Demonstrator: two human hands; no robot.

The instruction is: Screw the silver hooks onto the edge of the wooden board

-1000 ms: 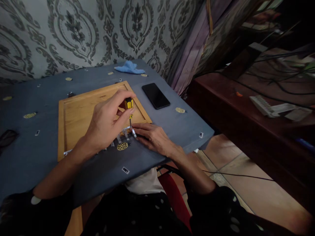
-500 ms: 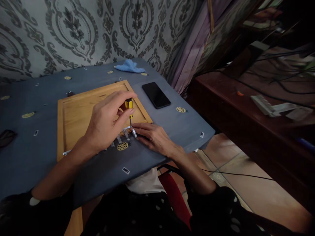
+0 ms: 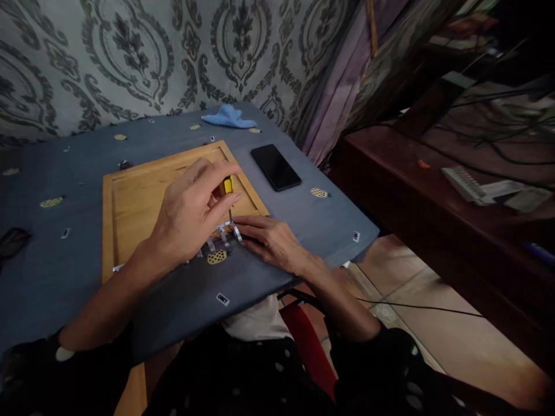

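My left hand is closed round the yellow and black handle of a screwdriver. The screwdriver stands upright, its tip down on a metal hook rack at the near edge of a framed wooden board. My right hand presses its fingertips against the right end of the rack, beside the tip. Several hooks stick out from the rack toward me, and my left hand and forearm cover part of it.
On the blue tablecloth lie a black phone right of the board, a blue cloth at the back and dark glasses at the far left. A dark red desk with cables stands to the right.
The screwdriver handle has turned slightly, and the fingers of my left hand have shifted a little around it. My right hand stays in place.
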